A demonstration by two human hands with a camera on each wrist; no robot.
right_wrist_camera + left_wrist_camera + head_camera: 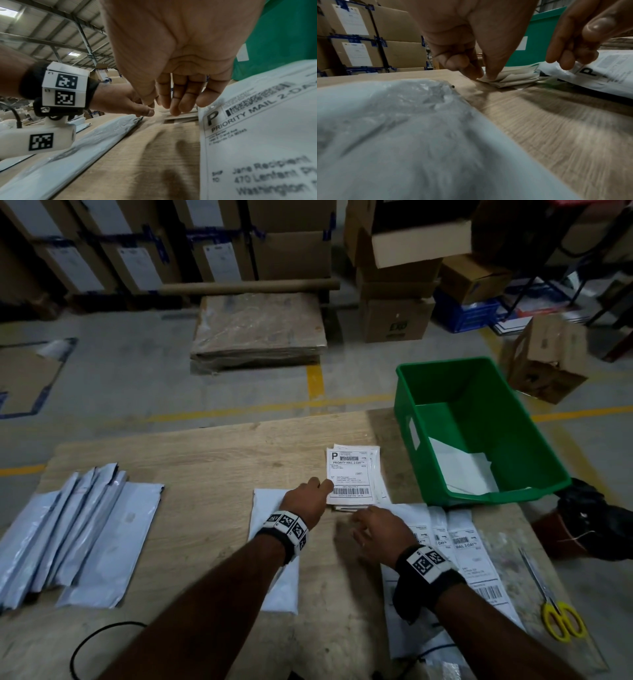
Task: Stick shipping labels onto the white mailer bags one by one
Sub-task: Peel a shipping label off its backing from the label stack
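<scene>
Progress is judged as partial: labelled mailer bags [459, 546] are lying overlapped at the near right of the desk [205, 460], at least 3 labels showing; what looks like 1 more white bag is sitting in the green bin [479, 419] at the far right; a fan of unlabelled mailer bags [78, 535] is waiting at the left; 1 bare mailer bag [274, 577] is lying at centre, under the left forearm.

The left hand [306, 498] is pinching the near left corner of the label stack [352, 477], fingers [476, 73] curled on the paper edges; the right hand [380, 530] is hovering just near of the stack, fingers [178, 100] relaxed and holding nothing.

Materials: bags are glossy, crinkled, thin plastic film; labels are flat matte paper rectangles, loosely squared; the desk is showing pale wood grain; the bin is rigid moulded plastic.
</scene>
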